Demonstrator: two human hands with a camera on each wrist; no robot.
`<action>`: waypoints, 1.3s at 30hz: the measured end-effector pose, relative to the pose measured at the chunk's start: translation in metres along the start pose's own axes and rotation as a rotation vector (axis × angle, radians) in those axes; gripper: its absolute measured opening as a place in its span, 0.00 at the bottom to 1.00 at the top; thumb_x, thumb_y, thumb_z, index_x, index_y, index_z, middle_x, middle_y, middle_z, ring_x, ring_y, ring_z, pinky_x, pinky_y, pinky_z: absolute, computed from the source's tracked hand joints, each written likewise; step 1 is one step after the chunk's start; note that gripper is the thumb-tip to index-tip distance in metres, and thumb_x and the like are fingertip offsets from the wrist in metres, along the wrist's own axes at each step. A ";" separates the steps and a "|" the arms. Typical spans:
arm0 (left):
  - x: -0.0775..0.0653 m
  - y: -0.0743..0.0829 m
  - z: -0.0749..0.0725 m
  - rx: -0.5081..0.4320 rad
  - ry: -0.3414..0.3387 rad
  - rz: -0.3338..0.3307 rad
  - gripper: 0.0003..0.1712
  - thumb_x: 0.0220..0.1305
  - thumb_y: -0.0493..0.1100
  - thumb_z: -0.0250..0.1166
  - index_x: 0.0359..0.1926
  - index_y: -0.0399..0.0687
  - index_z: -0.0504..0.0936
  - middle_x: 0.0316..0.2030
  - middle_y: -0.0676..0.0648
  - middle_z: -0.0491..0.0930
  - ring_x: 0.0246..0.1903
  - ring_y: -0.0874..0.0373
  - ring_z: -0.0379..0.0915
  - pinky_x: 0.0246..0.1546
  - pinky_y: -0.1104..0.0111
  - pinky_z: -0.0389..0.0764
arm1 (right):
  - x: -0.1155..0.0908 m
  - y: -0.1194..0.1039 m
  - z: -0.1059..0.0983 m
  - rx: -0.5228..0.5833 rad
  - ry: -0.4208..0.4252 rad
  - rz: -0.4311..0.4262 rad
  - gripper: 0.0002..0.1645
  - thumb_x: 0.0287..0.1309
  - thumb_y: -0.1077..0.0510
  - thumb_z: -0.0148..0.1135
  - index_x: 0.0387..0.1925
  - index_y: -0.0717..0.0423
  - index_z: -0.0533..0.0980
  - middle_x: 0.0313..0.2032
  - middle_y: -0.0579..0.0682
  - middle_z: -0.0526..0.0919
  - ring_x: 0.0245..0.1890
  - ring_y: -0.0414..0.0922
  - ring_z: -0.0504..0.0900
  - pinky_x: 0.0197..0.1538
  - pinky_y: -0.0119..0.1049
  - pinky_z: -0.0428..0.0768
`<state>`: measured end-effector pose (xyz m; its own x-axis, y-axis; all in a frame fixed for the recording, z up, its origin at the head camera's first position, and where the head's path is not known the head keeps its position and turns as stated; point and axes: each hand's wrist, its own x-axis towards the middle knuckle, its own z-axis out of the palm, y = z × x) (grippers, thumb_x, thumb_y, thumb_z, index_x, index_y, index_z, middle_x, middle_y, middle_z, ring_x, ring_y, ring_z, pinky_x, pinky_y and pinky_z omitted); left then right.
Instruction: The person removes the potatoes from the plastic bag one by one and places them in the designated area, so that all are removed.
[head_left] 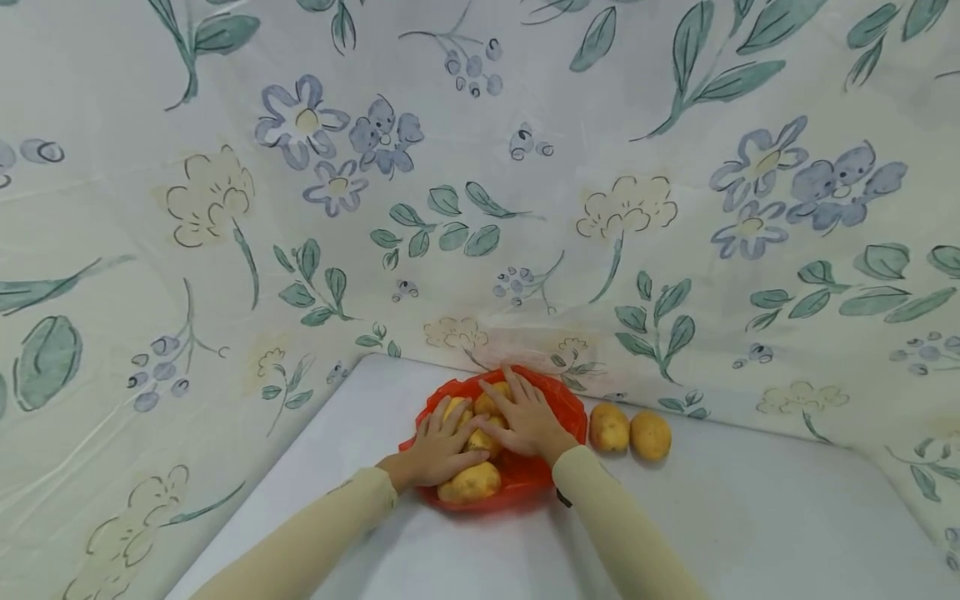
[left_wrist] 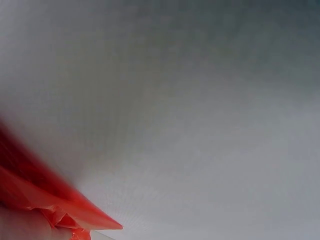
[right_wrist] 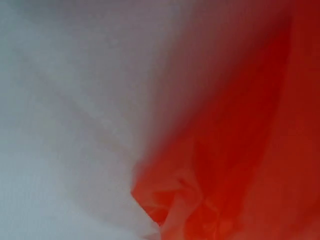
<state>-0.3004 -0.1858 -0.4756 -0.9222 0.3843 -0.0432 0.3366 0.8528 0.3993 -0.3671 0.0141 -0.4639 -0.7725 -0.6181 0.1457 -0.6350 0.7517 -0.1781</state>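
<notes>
Several yellow potatoes (head_left: 471, 483) lie together on a spread red plastic bag (head_left: 566, 408) in the head view. My left hand (head_left: 435, 454) rests on the potatoes from the left, fingers extended and spread. From the right, my right hand (head_left: 528, 421) lies over the ones at the back, its fingers also spread and nearly straight. The two hands come close together over the middle of the pile and cover part of it. In the left wrist view the bag's edge (left_wrist: 55, 197) fills the lower left corner; in the right wrist view its red film (right_wrist: 240, 150) fills the right side.
Two more potatoes, a left one (head_left: 609, 427) and a right one (head_left: 650, 436), sit side by side on the white table (head_left: 757, 517), just right of the bag. A floral-patterned sheet (head_left: 517, 250) rises behind the table and along its left side.
</notes>
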 end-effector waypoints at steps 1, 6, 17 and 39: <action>0.000 0.000 -0.001 0.006 -0.003 -0.005 0.47 0.67 0.75 0.43 0.78 0.57 0.52 0.79 0.44 0.36 0.76 0.37 0.20 0.69 0.32 0.35 | 0.001 0.000 0.000 -0.001 -0.003 -0.001 0.45 0.65 0.22 0.32 0.78 0.32 0.45 0.79 0.55 0.35 0.77 0.61 0.45 0.74 0.62 0.51; 0.001 0.000 -0.004 0.018 -0.019 -0.004 0.46 0.67 0.74 0.43 0.78 0.59 0.51 0.79 0.44 0.35 0.76 0.37 0.19 0.69 0.32 0.36 | 0.004 -0.001 0.000 0.000 -0.007 -0.006 0.45 0.66 0.23 0.34 0.78 0.33 0.45 0.79 0.56 0.37 0.77 0.60 0.45 0.74 0.62 0.51; 0.000 0.000 -0.005 0.015 0.003 -0.009 0.44 0.68 0.72 0.44 0.78 0.58 0.51 0.79 0.43 0.37 0.76 0.36 0.20 0.69 0.32 0.38 | 0.009 -0.009 0.001 0.038 -0.042 -0.002 0.43 0.66 0.25 0.36 0.75 0.39 0.59 0.78 0.54 0.49 0.77 0.60 0.45 0.73 0.64 0.54; -0.005 0.004 -0.005 0.001 -0.003 -0.017 0.43 0.68 0.72 0.45 0.78 0.64 0.51 0.79 0.43 0.39 0.76 0.36 0.22 0.70 0.33 0.39 | 0.026 -0.002 0.004 0.342 -0.004 0.212 0.35 0.73 0.34 0.37 0.66 0.49 0.72 0.67 0.58 0.64 0.66 0.62 0.62 0.70 0.60 0.62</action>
<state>-0.2956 -0.1860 -0.4689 -0.9274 0.3703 -0.0527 0.3206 0.8596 0.3979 -0.3859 -0.0044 -0.4634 -0.8859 -0.4590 0.0673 -0.4243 0.7432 -0.5174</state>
